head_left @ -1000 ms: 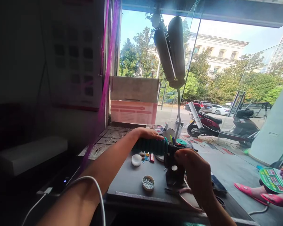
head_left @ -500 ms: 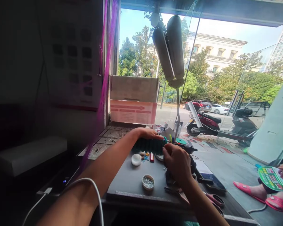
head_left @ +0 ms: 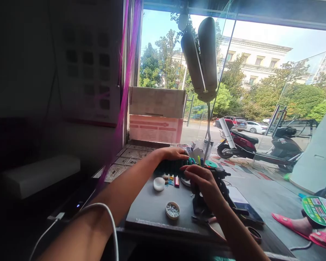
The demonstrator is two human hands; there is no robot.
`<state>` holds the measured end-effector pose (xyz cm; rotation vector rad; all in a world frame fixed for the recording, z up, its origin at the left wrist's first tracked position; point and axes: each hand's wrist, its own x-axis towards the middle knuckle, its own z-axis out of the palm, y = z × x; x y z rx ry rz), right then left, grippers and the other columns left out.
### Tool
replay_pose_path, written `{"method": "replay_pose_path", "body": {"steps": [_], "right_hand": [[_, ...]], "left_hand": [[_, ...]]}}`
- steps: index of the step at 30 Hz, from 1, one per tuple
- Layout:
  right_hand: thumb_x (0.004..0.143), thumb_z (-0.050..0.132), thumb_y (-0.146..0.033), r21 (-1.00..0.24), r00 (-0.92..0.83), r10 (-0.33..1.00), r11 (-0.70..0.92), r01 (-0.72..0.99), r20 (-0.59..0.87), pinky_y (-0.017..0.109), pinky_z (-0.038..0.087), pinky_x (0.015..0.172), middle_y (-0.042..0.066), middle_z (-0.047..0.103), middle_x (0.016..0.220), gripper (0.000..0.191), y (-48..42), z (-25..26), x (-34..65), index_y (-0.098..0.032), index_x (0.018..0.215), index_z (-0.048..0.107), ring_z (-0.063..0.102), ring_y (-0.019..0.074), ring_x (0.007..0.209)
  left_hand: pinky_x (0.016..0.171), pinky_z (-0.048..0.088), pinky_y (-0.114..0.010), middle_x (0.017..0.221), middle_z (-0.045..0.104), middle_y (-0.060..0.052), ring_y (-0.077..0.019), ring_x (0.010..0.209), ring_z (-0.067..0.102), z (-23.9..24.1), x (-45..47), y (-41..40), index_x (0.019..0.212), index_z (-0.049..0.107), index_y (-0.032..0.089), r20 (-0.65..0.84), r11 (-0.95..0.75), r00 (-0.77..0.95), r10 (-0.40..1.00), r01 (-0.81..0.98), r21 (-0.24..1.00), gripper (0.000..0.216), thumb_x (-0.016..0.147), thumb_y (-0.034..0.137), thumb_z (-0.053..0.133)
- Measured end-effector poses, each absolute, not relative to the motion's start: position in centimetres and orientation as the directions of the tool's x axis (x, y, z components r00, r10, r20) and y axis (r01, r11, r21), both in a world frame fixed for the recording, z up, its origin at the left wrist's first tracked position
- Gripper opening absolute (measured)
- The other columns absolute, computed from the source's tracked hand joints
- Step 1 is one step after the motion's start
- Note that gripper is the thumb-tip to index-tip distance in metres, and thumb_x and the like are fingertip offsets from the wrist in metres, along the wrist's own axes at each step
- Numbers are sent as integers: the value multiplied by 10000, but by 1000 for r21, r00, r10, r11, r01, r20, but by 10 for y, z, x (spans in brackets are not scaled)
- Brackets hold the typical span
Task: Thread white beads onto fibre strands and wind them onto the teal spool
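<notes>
My left hand (head_left: pixel 176 153) lies over the top of a dark teal ribbed roll (head_left: pixel 167 167). Its fingers are together and point right, at the roll's brighter teal end; the thumb is hidden. Just below that end is my right hand (head_left: pixel 202 176), with thumb and fingertips drawn together toward the roll. What lies between those tips is too small to make out. A black metal stand or tool (head_left: pixel 199 206) stands behind and below my right hand, partly covered by it. Nearer me on the board is a small round dish (head_left: pixel 172 210) of pale beads.
A white round lid (head_left: pixel 159 184) and a red small tube (head_left: pixel 176 182) lie on the grey board (head_left: pixel 146 206). Pliers (head_left: pixel 201 219) are by my right forearm. A lamp (head_left: pixel 206 96) rises behind. A white cable (head_left: pixel 108 208) crosses my left arm. A seated person's feet (head_left: pixel 290 228) show at right.
My right hand has loosened from a tighter fist, and its fingers now reach farther left, toward the roll. My left hand stays over the roll. The whole view has shifted slightly.
</notes>
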<state>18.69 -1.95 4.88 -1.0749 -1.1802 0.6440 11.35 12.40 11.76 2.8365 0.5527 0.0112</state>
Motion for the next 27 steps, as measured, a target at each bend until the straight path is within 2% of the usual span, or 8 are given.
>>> {"method": "replay_pose_path", "body": {"steps": [4, 7, 14, 18, 21, 22, 24, 27], "right_hand": [[590, 680, -404, -926, 449, 821, 374, 43, 352, 209, 235, 396, -36, 481, 474, 280, -20, 28, 173, -147, 698, 659, 335, 65, 425], [575, 685, -417, -928, 504, 794, 371, 40, 339, 207, 226, 379, -46, 443, 441, 294, -18, 14, 167, -141, 675, 658, 309, 60, 407], [691, 572, -410, -872, 555, 673, 371, 318, 489, 241, 368, 469, 2, 534, 488, 291, -9, -7, 160, -139, 659, 673, 462, 124, 492], [721, 548, -385, -767, 399, 725, 274, 580, 561, 248, 404, 519, 21, 639, 610, 254, -33, -7, 151, -177, 651, 676, 528, 144, 538], [699, 577, -425, -651, 185, 847, 225, 725, 499, 241, 424, 515, 4, 660, 606, 235, -69, -9, 172, -220, 635, 673, 563, 150, 521], [725, 545, -451, -623, 191, 850, 189, 759, 490, 239, 428, 516, 2, 659, 605, 265, -82, -9, 189, -232, 637, 667, 575, 153, 529], [746, 480, -507, -595, 386, 746, 16, 804, 543, 242, 436, 488, 1, 652, 582, 323, -103, -10, 234, -250, 663, 656, 578, 157, 503], [713, 459, -505, -576, 487, 661, -100, 811, 571, 318, 473, 573, 66, 687, 768, 334, -110, -17, 308, -241, 741, 663, 622, 235, 676]], "left_hand": [[866, 383, -304, 1162, 584, -106, -233, 1035, 520, 121, 106, 108, 1100, 566, 149, 6, -902, 913, 409, 403, 155, 415, 850, 429, 388], [849, 391, -357, 1143, 583, -152, -296, 1040, 519, 119, 102, 99, 1092, 564, 137, 12, -893, 897, 441, 437, 105, 515, 812, 534, 395], [823, 402, -338, 1122, 596, -133, -286, 1021, 534, 114, 102, 95, 1030, 578, 167, 44, -879, 882, 470, 463, 115, 511, 782, 582, 414], [789, 421, -294, 1002, 648, -88, -254, 949, 572, 124, 96, 90, 902, 620, 177, 144, -859, 853, 502, 473, 197, 421, 704, 545, 563], [867, 383, -291, 1073, 612, -69, -226, 1037, 526, 125, 70, 99, 953, 594, 195, 336, -815, 746, 575, 487, 314, 366, 801, 500, 458], [882, 372, -306, 1093, 593, -79, -218, 1053, 513, 121, 58, 104, 990, 574, 192, 398, -787, 681, 615, 498, 364, 373, 866, 456, 341], [863, 379, -343, 1055, 585, -112, -220, 1010, 527, 103, 35, 117, 1037, 535, 164, 464, -715, 544, 699, 519, 469, 399, 908, 348, 205], [722, 444, -316, 888, 594, -91, -188, 791, 577, 65, 14, 129, 1047, 484, 130, 445, -635, 457, 770, 484, 602, 321, 882, 283, 255]]}}
